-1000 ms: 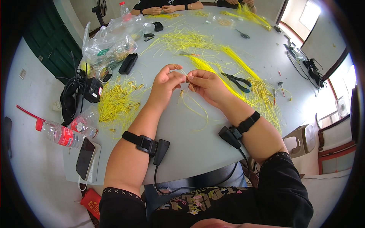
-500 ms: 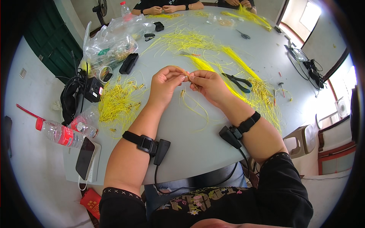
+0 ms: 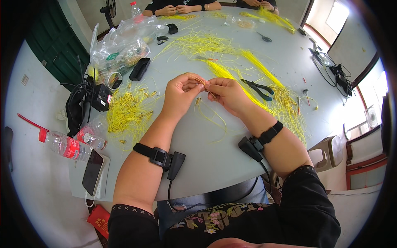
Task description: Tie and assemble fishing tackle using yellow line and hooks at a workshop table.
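Observation:
My left hand [image 3: 181, 91] and my right hand [image 3: 225, 91] meet above the middle of the table, both closed in a pinch. Between the fingertips are thin orange-brown wire strands [image 3: 202, 81], mostly covered by the fingers. Just below the hands, a loose yellow wire with a gold-coloured end [image 3: 199, 100] curls on the tabletop. To the left is a tangled heap of yellow wires with gold-coloured ends [image 3: 129, 108]. A long bundle of yellow wires [image 3: 264, 74] runs beyond and beside my right hand. Dark-handled pliers [image 3: 259, 89] lie across it.
More yellow wires [image 3: 198, 44] spread farther back, near small scissors [image 3: 264, 38]. At the left are plastic bags [image 3: 124, 45], a black case [image 3: 140, 69], a plastic bottle [image 3: 62, 144] and a phone [image 3: 92, 171]. Other people's hands [image 3: 175, 10] work at the far edge.
My hands stay together in nearly the same place. The left fingers and thumb have shifted slightly down and right, while the right hand has barely moved.

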The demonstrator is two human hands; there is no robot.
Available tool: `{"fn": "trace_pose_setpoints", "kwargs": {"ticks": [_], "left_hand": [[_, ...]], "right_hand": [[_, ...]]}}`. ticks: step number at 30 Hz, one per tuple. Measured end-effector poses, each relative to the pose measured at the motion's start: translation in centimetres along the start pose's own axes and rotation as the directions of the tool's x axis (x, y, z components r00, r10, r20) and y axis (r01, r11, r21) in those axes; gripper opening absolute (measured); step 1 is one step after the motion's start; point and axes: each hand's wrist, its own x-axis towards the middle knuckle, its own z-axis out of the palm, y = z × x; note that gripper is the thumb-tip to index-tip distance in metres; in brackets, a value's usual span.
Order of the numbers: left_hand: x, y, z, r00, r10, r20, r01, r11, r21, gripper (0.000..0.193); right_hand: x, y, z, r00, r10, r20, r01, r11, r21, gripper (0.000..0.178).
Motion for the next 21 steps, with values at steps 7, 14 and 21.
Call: {"fn": "trace_pose_setpoints", "kwargs": {"ticks": [7,14,21], "left_hand": [[0.0,0.1,0.0,1.000,0.011,0.015,-0.011,1.000,0.024,0.018],[0.1,-0.1,-0.2,0.999,0.028,0.033,-0.029,0.999,0.043,0.017],[0.1,-0.1,-0.3,0.999,0.004,0.037,-0.005,1.000,0.025,0.017]], "right_hand": [[-0.1,-0.3,-0.1,0.999,0.034,0.025,-0.033,0.998,-0.045,0.027],[-0.1,-0.4,-0.2,0.992,0.097,0.084,-0.107,0.986,0.129,0.023],[0.0,-0.4,-0.8,0.974,0.179,0.140,-0.211,0.941,0.265,0.014]]}}
